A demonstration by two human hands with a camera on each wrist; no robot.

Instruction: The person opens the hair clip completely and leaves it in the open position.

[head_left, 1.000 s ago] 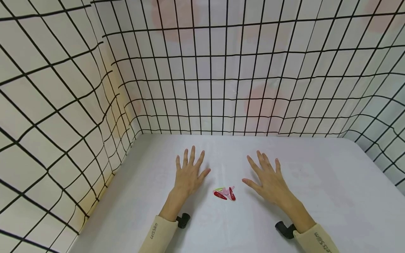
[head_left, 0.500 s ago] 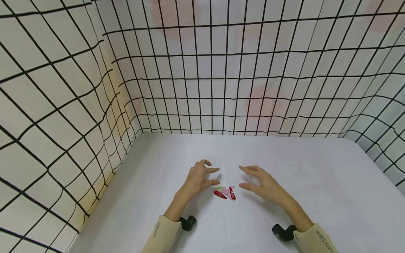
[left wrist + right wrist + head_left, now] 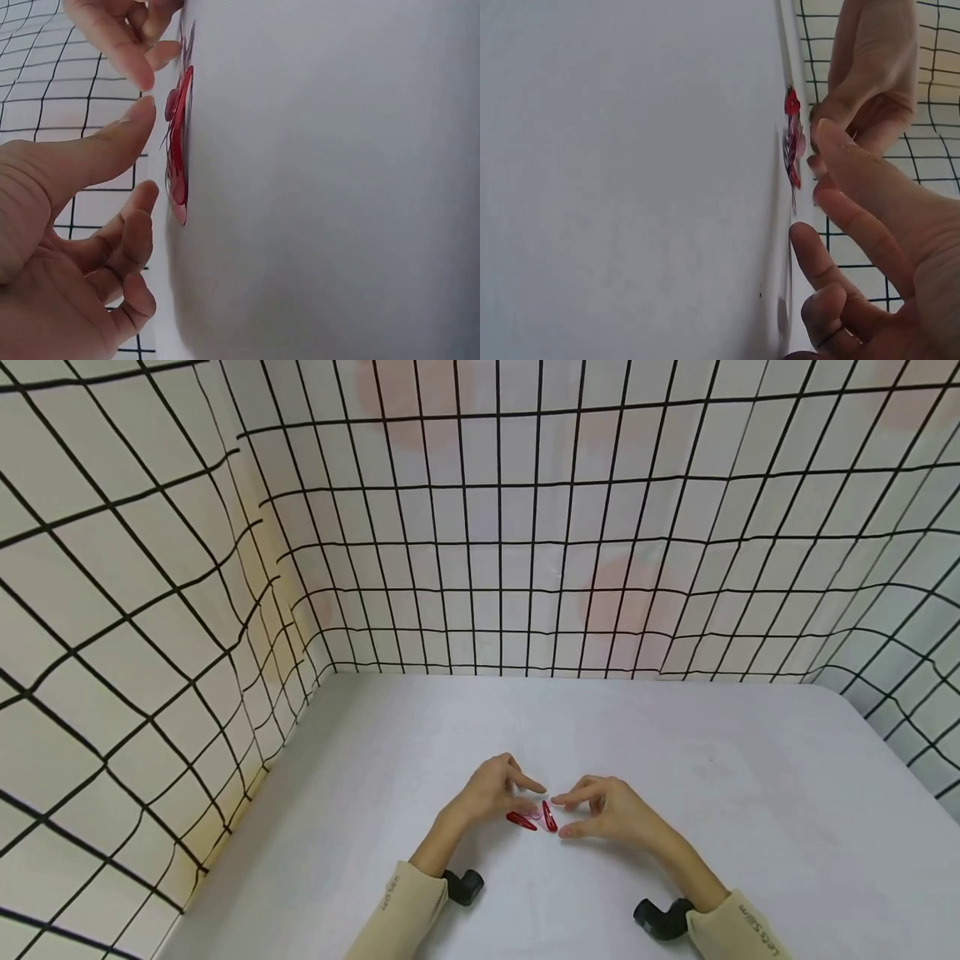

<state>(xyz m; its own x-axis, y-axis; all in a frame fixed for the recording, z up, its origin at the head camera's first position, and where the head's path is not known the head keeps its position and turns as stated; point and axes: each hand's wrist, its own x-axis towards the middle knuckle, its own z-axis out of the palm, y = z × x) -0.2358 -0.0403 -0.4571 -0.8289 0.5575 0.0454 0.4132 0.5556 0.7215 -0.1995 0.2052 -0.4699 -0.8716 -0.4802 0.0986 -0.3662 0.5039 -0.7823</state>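
Two red snap hair clips lie in a small pile on the white table: a left red clip and a right red clip. Something pink shows between them, partly hidden. My left hand hovers over the pile's left side with thumb and fingers bent and apart, the thumb covering part of it. Just to the right, my right hand has its thumb and index fingertips near the right clip, with a gap between them. In the left wrist view, the red clips lie flat beside the left thumb.
Black grid netting over pale sheeting rises at the back and both sides of the white table. A black wrist camera sits by the left sleeve, another black camera by the right.
Both hands have come inward and down to the clips from spread positions on either side. Their fingers have gone from straight to bent. The red clips have stayed in place.
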